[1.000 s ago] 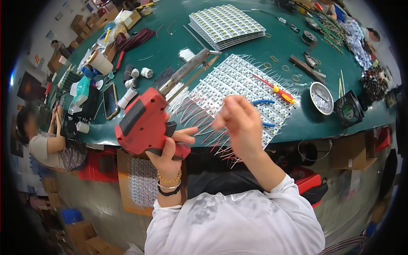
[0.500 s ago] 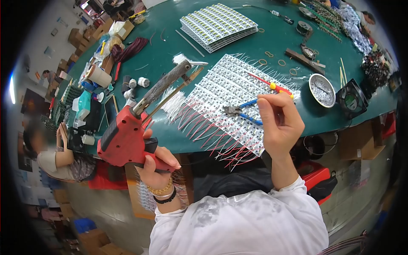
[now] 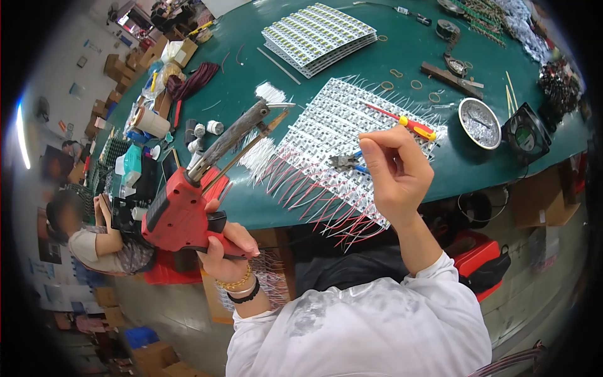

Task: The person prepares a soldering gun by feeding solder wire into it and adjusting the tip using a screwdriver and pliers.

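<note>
My left hand is wrapped round the handle of a red soldering gun, whose metal tip points up and to the right. Over the right part of a white circuit-board panel hangs my right hand, its fingers curled and pinched; anything between them is too small to make out. Blue-handled cutters lie on the panel, partly hidden behind my right hand. A red and yellow screwdriver rests above them. Red and white wires stick out along the panel's lower left edge.
Stacked panels lie at the back of the green table. A metal bowl and black fan stand right. White wire pieces lie left of the panel. Another person sits at far left.
My right hand has moved right from near the panel's middle, uncovering the cutters' jaws. The soldering gun in my left hand has shifted left and down. The view has turned slightly.
</note>
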Tool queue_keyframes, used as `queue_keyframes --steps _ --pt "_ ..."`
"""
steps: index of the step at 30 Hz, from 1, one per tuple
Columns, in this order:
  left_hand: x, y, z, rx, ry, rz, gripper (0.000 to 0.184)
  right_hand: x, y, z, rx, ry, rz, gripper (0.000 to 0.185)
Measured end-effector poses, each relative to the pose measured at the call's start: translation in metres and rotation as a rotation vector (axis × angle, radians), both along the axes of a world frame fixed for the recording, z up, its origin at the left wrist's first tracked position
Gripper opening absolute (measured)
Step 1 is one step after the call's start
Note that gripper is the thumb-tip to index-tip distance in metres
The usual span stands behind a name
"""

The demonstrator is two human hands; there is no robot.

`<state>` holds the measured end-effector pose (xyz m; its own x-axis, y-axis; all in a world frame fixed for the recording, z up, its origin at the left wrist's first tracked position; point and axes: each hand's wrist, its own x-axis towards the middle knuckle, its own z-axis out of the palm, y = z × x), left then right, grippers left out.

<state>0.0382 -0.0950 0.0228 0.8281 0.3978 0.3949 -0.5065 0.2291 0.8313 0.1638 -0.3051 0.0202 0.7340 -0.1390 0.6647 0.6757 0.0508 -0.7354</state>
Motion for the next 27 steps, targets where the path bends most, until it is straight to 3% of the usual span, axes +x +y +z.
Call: queue_keyframes --steps 27 --pt "0.0032 -0.0019 0.0028 0.070 0.021 0.025 0.060 0.0029 0.0007 -0.0030 -0.011 0.002 -0.009 0.007"
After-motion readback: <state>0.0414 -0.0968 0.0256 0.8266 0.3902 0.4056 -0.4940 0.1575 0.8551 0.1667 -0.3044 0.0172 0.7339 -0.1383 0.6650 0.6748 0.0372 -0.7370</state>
